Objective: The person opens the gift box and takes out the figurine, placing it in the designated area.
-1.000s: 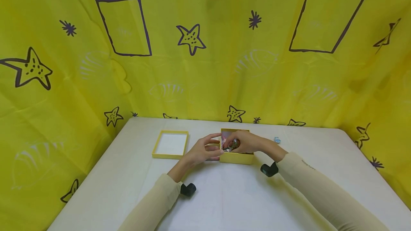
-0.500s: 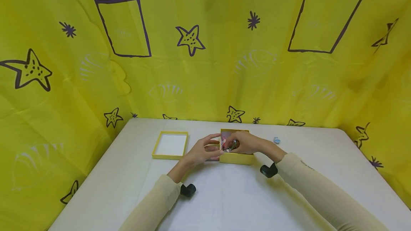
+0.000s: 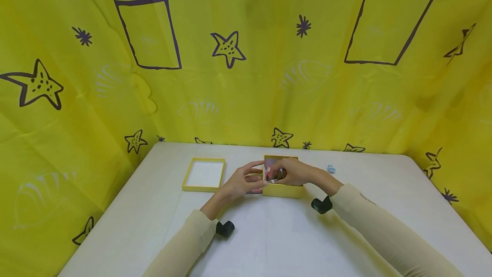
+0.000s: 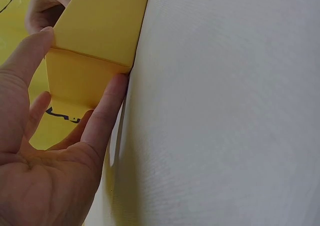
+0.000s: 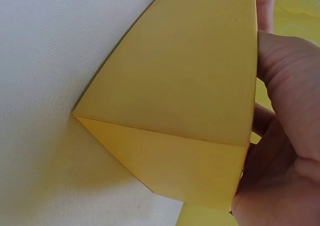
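Observation:
A yellow cardboard box [image 3: 282, 190] stands lidless on the table with small shiny and reddish things [image 3: 272, 179] inside. The left hand [image 3: 243, 179] rests its thumb and outstretched fingertips against the box's left end; in the left wrist view its thumb tip is at the upper corner and a finger [image 4: 102, 117] lies along the lower edge. From above, the right hand [image 3: 293, 171] reaches into the box with bent fingers among the small things. Its fingertips are hidden behind the wall, so I cannot tell whether they grip anything.
A yellow-rimmed lid [image 3: 203, 173], white inside, lies to the left of the box. On the right sits a small light-blue object [image 3: 331, 169]. Behind the white table [image 3: 269, 234] hangs a yellow curtain [image 3: 253, 97] with starfish drawings.
The right hand's fingers shift slightly inside the box, and a bit of red shows more by the fingertips. The left hand, the box and the lid stay in place.

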`<action>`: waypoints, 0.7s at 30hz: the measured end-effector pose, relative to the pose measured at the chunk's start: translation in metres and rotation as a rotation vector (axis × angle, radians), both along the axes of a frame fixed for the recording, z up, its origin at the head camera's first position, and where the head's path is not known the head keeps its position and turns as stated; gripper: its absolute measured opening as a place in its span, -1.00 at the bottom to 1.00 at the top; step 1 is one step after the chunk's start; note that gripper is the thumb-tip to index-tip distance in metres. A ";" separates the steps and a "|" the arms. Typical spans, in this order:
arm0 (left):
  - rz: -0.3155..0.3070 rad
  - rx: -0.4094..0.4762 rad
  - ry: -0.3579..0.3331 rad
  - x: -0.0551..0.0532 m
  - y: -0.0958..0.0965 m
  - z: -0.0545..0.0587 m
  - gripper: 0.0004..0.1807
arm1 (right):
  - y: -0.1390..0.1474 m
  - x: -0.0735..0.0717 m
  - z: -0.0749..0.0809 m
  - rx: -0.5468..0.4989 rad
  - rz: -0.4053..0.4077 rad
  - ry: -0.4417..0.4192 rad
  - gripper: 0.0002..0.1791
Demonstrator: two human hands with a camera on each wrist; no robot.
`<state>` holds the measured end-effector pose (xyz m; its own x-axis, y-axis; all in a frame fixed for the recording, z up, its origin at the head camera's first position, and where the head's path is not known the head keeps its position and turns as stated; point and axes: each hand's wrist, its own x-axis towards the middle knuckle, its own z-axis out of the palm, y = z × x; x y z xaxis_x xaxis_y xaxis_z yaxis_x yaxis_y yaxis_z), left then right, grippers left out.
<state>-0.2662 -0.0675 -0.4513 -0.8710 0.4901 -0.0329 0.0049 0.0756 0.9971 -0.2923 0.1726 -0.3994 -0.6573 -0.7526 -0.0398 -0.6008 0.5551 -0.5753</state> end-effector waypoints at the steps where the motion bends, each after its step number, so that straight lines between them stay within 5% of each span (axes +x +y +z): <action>1: 0.000 0.001 0.000 0.000 0.000 0.000 -0.24 | 0.000 0.000 0.000 0.001 0.000 0.000 -0.85; 13: -0.002 0.003 -0.005 0.000 0.000 -0.001 -0.24 | 0.002 0.000 0.002 -0.005 -0.001 -0.016 -0.88; 21: -0.005 0.016 -0.017 0.001 0.000 0.001 -0.22 | 0.009 0.001 0.011 -0.032 -0.005 0.049 -0.89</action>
<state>-0.2653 -0.0677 -0.4506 -0.8681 0.4949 -0.0397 -0.0115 0.0599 0.9981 -0.2915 0.1815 -0.3886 -0.6613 -0.7500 0.0163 -0.6262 0.5399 -0.5624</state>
